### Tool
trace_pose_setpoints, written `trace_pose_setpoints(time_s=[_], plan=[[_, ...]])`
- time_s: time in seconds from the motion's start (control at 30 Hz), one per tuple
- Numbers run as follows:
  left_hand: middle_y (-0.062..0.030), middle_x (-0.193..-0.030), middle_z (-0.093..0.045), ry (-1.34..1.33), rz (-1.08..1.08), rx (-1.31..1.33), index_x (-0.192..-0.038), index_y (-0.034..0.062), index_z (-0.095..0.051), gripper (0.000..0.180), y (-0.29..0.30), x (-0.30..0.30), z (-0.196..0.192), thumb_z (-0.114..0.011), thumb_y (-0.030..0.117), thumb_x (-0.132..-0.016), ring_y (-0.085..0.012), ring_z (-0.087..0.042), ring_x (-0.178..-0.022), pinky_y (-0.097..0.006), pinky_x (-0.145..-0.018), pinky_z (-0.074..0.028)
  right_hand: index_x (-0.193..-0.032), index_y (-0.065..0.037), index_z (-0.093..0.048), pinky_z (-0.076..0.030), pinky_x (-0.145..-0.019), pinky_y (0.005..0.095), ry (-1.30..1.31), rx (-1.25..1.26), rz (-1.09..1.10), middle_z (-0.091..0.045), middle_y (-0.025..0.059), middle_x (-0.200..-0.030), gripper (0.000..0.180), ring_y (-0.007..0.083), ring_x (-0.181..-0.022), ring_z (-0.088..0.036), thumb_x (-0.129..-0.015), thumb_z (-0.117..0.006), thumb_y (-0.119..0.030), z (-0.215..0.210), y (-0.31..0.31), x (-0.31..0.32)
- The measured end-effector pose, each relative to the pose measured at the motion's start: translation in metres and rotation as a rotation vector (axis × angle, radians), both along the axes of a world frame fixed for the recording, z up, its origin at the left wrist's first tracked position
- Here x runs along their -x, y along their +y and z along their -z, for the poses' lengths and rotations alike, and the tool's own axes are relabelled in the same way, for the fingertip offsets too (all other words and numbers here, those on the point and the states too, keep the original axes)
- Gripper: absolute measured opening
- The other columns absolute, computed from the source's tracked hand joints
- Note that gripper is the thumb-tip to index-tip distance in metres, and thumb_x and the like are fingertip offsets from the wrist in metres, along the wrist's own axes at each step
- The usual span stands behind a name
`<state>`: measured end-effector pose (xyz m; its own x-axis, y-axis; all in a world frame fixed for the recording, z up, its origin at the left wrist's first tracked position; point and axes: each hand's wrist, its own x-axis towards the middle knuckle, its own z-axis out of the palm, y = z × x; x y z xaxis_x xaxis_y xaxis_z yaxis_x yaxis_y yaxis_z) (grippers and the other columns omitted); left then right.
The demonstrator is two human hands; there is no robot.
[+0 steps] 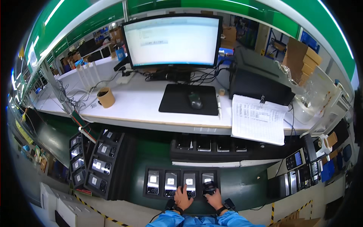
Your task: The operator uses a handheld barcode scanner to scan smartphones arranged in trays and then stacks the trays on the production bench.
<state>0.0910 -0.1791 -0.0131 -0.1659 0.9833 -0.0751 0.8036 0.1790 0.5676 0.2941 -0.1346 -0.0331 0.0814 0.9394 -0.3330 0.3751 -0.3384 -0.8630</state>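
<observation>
A black tray (145,181) lies on the green work surface, with a row of glossy black phones in its slots, each bearing a small white label. My left hand (183,199) rests over the tray's near edge, fingers apart; its index finger reaches onto the third phone (190,179) from the left. My right hand (214,199) is closed around a small black rounded object (208,186), whose exact kind I cannot make out. That object covers the lower part of the rightmost phone (207,176). Both wrists wear black bands.
Stacked black trays of phones (101,165) stand at the left. Another phone tray (211,154) sits under the white shelf (140,120). The shelf carries a monitor (172,41), a mouse (195,100), a mug (106,97) and clipped papers (257,119). Devices (295,160) are at the right.
</observation>
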Motion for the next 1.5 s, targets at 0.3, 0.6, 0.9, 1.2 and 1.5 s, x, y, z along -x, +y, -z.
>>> trace_pose_setpoints(time_s=[0.3,0.6,0.9,1.2,1.5], plan=[[-0.0288,-0.156,-0.02,0.103,-0.089,0.013,-0.15,0.0161,-0.038,0.096,0.014,-0.026,0.028,-0.078,0.054,-0.071,-0.0482,-0.028,-0.138,-0.063,-0.106,-0.028,-0.12,-0.006,-0.058,-0.06,-0.069,0.0386,-0.307,-0.067,0.419,-0.07,0.015,-0.095,0.053,0.0304,-0.081,-0.072,-0.069,-0.074,-0.004,0.044,0.0,-0.129],[-0.0298,-0.153,-0.025,0.396,-0.061,0.051,-0.145,0.0169,-0.049,0.093,0.025,-0.027,0.037,-0.08,0.058,-0.068,-0.0497,-0.046,-0.125,-0.057,-0.091,-0.051,-0.116,-0.002,-0.061,-0.05,-0.097,0.0432,-0.277,-0.105,0.123,-0.07,0.0213,-0.107,0.047,0.0389,-0.107,-0.065,-0.071,-0.071,-0.01,0.053,0.023,-0.141],[-0.0245,-0.156,-0.027,0.068,-0.141,0.019,-0.148,0.0252,-0.042,0.086,0.023,-0.026,0.032,-0.076,0.044,-0.071,-0.0499,-0.047,-0.121,-0.063,-0.097,-0.044,-0.11,0.0,-0.063,-0.048,-0.096,0.0431,-0.384,-0.247,-0.119,-0.069,0.0219,-0.107,0.032,0.0382,-0.107,-0.063,-0.079,-0.061,-0.008,0.051,0.038,-0.141],[-0.0251,-0.155,-0.029,-0.004,-0.144,0.064,-0.151,0.021,-0.038,0.086,0.012,-0.022,0.004,-0.073,0.044,-0.076,-0.0537,-0.042,-0.127,-0.06,-0.104,-0.042,-0.105,0.001,-0.066,-0.047,-0.096,0.043,-0.452,-0.365,-0.184,-0.068,0.0226,-0.106,0.024,0.0376,-0.107,-0.061,-0.087,-0.052,-0.006,0.071,0.037,-0.157],[-0.0183,-0.154,-0.034,-0.127,-0.074,-0.006,-0.145,0.0134,-0.047,0.081,0.011,0.006,0.006,-0.071,0.05,-0.077,-0.048,-0.048,-0.126,-0.055,-0.105,-0.043,-0.113,0.004,-0.064,-0.048,-0.097,0.0417,-0.385,-0.428,-0.237,-0.067,0.024,-0.113,0.028,0.0387,-0.109,-0.061,-0.093,-0.049,-0.01,0.07,0.037,-0.163]])
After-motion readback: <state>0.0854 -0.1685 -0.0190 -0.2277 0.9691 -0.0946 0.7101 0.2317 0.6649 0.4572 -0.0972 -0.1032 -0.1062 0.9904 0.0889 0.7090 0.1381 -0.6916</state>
